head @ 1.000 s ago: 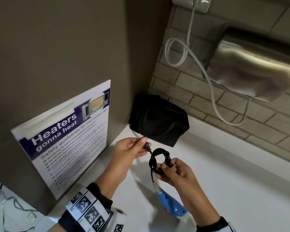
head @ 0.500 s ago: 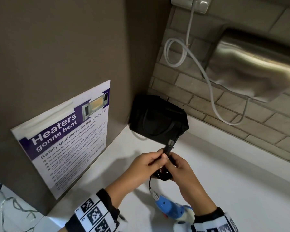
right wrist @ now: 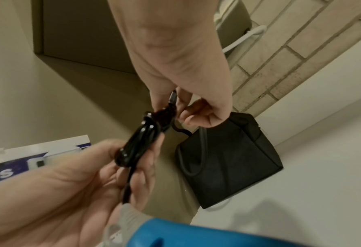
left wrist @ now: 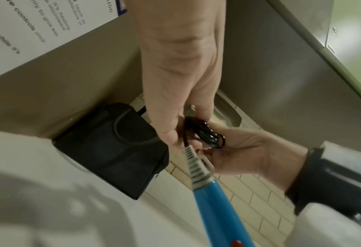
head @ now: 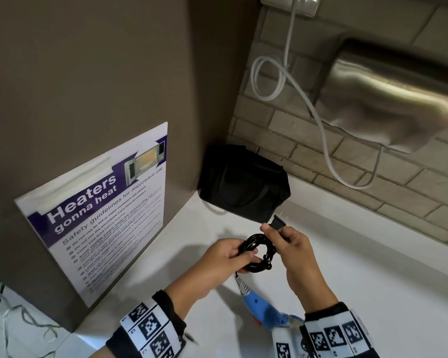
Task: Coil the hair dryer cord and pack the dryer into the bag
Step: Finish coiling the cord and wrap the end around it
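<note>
The black cord is wound into a small coil (head: 256,251) held above the white counter. My left hand (head: 233,254) grips the coil's left side. My right hand (head: 282,239) pinches the black plug (head: 278,223) at the cord's end, just above the coil. The blue hair dryer (head: 263,310) hangs below the hands by its grey strain relief (left wrist: 193,164), its body partly hidden by my right wrist. The black bag (head: 243,183) stands in the corner behind the hands, apart from them. In the right wrist view the coil (right wrist: 137,143) sits edge-on between my left hand's fingers.
A microwave safety poster (head: 98,208) is stuck on the brown wall to the left. A steel hand dryer (head: 393,99) hangs on the brick wall, its white cable (head: 321,120) looping above the counter (head: 373,267).
My hands came together over the coil, then parted slightly. The plug end passed from my left hand to my right, which now holds it up; my left hand now grips the coil.
</note>
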